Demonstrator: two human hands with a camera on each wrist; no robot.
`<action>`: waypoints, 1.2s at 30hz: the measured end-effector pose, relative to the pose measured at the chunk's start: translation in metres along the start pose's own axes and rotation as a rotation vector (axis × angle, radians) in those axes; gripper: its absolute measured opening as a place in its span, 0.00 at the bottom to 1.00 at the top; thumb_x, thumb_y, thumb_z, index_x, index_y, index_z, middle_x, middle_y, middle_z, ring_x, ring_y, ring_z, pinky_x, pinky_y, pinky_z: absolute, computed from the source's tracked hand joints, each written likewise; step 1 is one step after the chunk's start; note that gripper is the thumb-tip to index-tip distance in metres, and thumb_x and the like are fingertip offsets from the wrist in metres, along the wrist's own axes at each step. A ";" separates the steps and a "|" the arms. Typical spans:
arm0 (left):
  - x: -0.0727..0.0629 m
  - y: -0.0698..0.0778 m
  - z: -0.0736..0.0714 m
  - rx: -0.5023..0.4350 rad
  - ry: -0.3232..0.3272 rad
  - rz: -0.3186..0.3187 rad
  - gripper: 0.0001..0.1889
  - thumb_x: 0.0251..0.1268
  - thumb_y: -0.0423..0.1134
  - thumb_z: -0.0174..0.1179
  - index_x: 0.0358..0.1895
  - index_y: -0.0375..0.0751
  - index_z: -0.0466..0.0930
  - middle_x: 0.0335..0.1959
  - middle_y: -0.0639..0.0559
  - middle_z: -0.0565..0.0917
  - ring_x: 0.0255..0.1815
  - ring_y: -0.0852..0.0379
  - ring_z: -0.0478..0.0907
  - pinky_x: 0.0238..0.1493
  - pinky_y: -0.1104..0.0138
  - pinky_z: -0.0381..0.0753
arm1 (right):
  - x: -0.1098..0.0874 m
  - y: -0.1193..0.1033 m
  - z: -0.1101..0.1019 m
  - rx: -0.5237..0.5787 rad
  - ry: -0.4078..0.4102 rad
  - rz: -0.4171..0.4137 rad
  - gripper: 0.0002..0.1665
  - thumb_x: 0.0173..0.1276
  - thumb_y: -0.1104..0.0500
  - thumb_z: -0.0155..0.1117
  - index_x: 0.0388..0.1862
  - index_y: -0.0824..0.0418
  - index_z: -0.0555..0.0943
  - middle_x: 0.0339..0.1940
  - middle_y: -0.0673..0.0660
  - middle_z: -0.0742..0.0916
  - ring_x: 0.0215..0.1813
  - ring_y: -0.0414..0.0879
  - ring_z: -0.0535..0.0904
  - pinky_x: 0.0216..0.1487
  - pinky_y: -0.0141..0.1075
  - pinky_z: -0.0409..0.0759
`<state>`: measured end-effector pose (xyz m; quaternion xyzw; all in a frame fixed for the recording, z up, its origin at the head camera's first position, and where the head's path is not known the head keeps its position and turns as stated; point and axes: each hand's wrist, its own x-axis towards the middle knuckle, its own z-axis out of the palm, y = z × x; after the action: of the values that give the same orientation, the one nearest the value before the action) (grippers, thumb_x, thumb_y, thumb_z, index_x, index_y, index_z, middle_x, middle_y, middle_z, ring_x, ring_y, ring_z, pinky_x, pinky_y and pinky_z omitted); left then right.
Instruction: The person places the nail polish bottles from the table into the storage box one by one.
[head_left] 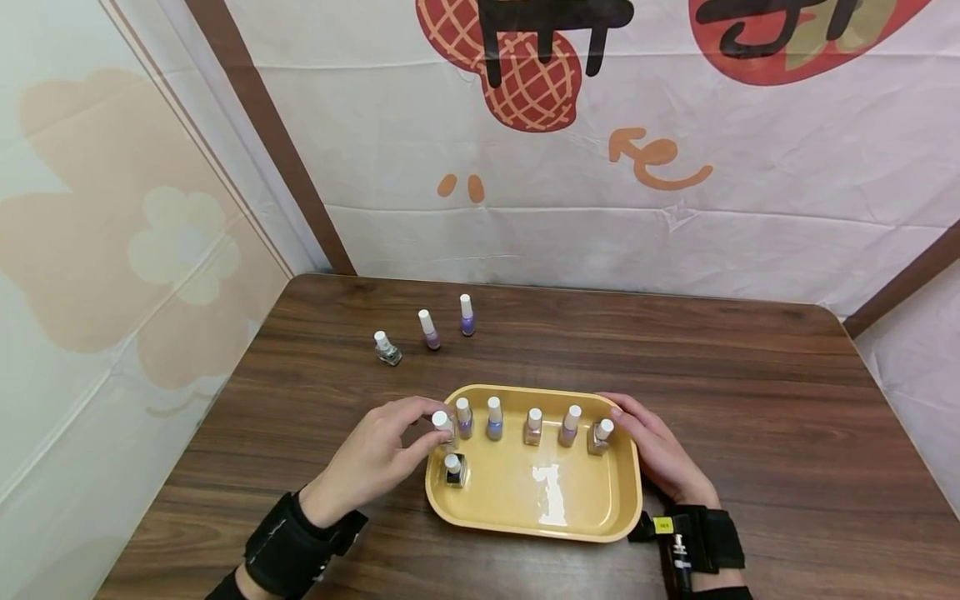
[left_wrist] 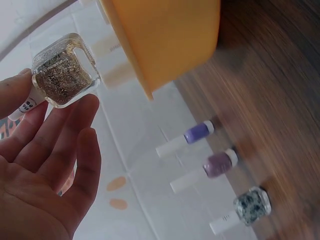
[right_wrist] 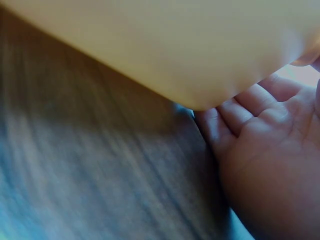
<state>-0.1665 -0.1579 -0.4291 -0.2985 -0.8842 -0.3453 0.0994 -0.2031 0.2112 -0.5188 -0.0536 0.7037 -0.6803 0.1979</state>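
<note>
My left hand pinches a nail polish bottle of gold glitter by its white cap, between thumb and fingers. That bottle is at the left rim of a yellow tray, clear of the table in the left wrist view. My right hand grips the tray's right end, thumb at the rim and fingers along the outer wall. Inside the tray, several white-capped bottles stand in a row along the far side, among them a blue-purple bottle and a pinkish bottle. A black bottle stands at the tray's left.
Beyond the tray on the wooden table stand three more bottles: a dark-flecked clear bottle, a mauve bottle and a purple bottle. A printed cloth hangs behind the table's far edge.
</note>
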 end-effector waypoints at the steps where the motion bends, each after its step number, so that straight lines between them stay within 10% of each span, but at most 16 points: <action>1: 0.000 0.000 0.001 -0.006 -0.001 0.006 0.12 0.59 0.36 0.67 0.45 0.41 0.81 0.42 0.55 0.85 0.44 0.63 0.82 0.44 0.62 0.83 | 0.000 0.000 0.000 0.002 0.001 0.002 0.31 0.76 0.44 0.47 0.69 0.62 0.65 0.65 0.66 0.73 0.55 0.43 0.79 0.51 0.36 0.81; 36: 0.013 -0.012 0.034 -0.043 -0.138 0.032 0.08 0.62 0.45 0.65 0.41 0.50 0.81 0.32 0.65 0.81 0.29 0.67 0.75 0.40 0.67 0.78 | 0.009 0.003 0.008 0.009 0.044 0.001 0.31 0.76 0.44 0.48 0.69 0.61 0.66 0.64 0.65 0.73 0.55 0.41 0.79 0.52 0.36 0.81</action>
<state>-0.1829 -0.1368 -0.4561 -0.3375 -0.8765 -0.3412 0.0374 -0.2084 0.2004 -0.5233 -0.0374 0.7049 -0.6842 0.1831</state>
